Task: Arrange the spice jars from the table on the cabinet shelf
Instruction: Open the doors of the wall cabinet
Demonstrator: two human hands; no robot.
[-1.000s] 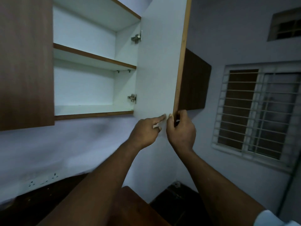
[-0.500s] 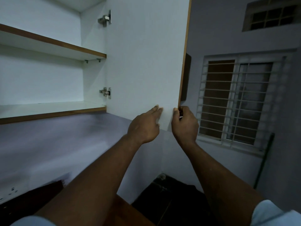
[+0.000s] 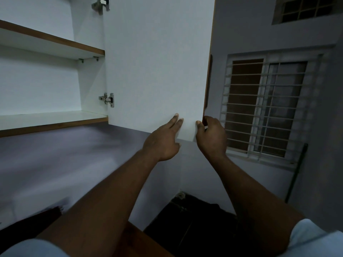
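Note:
The wall cabinet stands open, its white door point(image 3: 157, 67) swung out to the right. My right hand point(image 3: 210, 138) grips the door's lower outer corner, thumb on the white inside face and fingers curled round the wooden edge. My left hand point(image 3: 164, 140) presses flat against the door's inside face near the bottom, fingers straight. Inside the cabinet, the lower shelf point(image 3: 52, 119) and the upper shelf point(image 3: 48, 41) are bare. No spice jars are in view.
A barred window point(image 3: 263, 108) is in the wall to the right, with a small vent window point(image 3: 306, 8) above it. A dark wooden table point(image 3: 148, 240) shows at the bottom, and a thin pole point(image 3: 297, 171) leans by the window.
The cabinet door has swung further open to the right with both hands on it, and my view has shifted right, so less of the shelves shows.

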